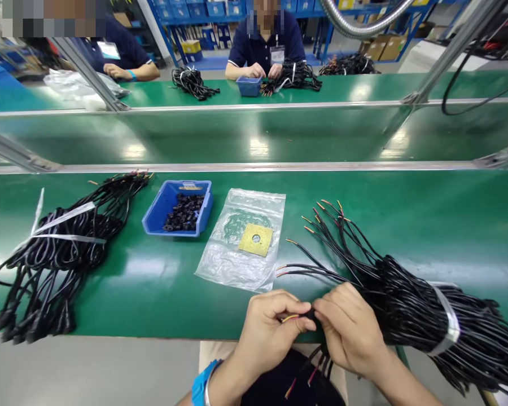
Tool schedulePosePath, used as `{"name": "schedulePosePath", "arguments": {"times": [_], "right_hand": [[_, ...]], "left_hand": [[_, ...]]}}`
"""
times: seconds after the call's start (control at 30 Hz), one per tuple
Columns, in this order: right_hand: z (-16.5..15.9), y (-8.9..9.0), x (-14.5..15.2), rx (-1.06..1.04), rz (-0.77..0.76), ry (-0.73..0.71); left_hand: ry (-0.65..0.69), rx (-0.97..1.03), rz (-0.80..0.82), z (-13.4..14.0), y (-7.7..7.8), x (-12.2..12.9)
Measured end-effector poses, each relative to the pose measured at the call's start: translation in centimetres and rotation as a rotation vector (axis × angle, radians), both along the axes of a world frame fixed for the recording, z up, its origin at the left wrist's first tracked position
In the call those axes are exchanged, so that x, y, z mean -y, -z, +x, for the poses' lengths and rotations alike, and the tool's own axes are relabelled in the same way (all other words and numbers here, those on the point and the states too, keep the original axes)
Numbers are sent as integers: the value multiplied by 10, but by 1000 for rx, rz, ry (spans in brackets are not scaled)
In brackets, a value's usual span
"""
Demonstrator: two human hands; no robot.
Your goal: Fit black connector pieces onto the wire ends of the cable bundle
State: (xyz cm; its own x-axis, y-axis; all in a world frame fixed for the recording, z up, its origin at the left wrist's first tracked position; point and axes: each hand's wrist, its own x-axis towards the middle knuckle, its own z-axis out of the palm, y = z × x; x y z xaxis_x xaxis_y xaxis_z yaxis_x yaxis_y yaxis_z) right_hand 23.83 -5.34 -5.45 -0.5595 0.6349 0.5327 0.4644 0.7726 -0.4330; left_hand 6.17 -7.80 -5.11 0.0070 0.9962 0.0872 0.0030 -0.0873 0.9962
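Near the front edge of the bench, my left hand point(273, 321) and my right hand point(351, 327) meet, fingertips pinched together. Between them sits a small black part point(309, 313) on a black cable, mostly covered by the fingers. Red and yellow wire ends point(290, 318) stick out inside my left hand's grip. Below my right hand, several cable ends point(315, 372) with bare colored wires hang over my lap. A large bundle of black cables point(406, 299), tied with a white band, lies beside my right hand, its stripped ends fanned to the upper left.
A blue bin point(148, 223) holds small black parts point(184, 212). Beside it lies a clear plastic bag point(220, 265) with a yellow square point(256, 239). Another tied cable bundle point(68, 237) is at left. Metal frame bars point(254, 167) cross behind; two people sit at the far bench.
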Motion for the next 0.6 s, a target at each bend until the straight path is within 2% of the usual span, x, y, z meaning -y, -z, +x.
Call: {"name": "schedulePosePath", "arguments": {"times": [0.2, 0.37, 0.6], "right_hand": [[3, 3, 2, -31, -41, -33], [2, -3, 2, -21, -44, 6], [2, -11, -1, 13, -56, 17]], "left_hand": [[49, 36, -56, 2, 0, 0], [67, 70, -180, -1, -4, -3], [64, 398, -309, -12, 2, 6]]}}
